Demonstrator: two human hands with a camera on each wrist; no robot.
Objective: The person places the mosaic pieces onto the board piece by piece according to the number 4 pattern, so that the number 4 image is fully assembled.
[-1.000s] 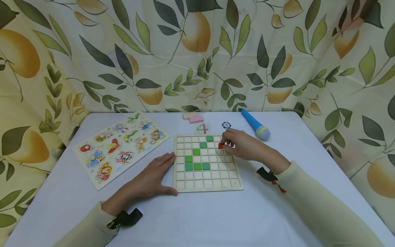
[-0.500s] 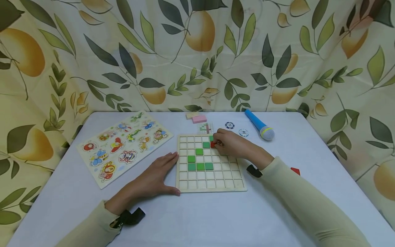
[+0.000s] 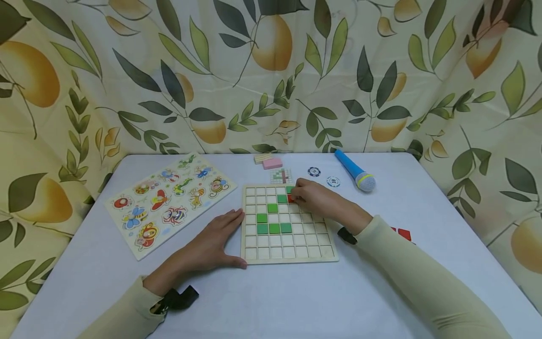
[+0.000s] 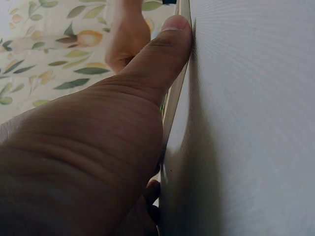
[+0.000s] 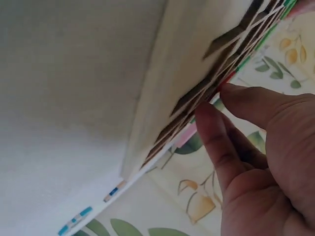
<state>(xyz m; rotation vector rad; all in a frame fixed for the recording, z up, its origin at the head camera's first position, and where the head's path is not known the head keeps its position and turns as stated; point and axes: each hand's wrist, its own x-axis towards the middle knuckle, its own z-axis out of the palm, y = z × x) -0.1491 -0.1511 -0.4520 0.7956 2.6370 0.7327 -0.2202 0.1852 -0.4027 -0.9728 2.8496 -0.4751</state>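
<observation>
Wooden grid board (image 3: 292, 260) sits on the white table (image 3: 271, 303), left hand (image 3: 211, 242) at its left edge, thumb spread from fingers. Red tile (image 3: 290, 198) is at a far-side cell, right of a green tile (image 3: 282, 199); right hand (image 3: 319, 200) has thumb and forefinger close together at it (pinch or press, can't tell). Beyond: pattern card (image 3: 281, 176), pink block (image 3: 272, 163).

A square wooden grid board (image 3: 292, 260) lies flat, touching the left hand (image 3: 209, 245), with green tiles (image 3: 274, 228) in some squares; the right hand (image 3: 315, 197) pinches a red tile (image 3: 290, 199) at its far part.
</observation>
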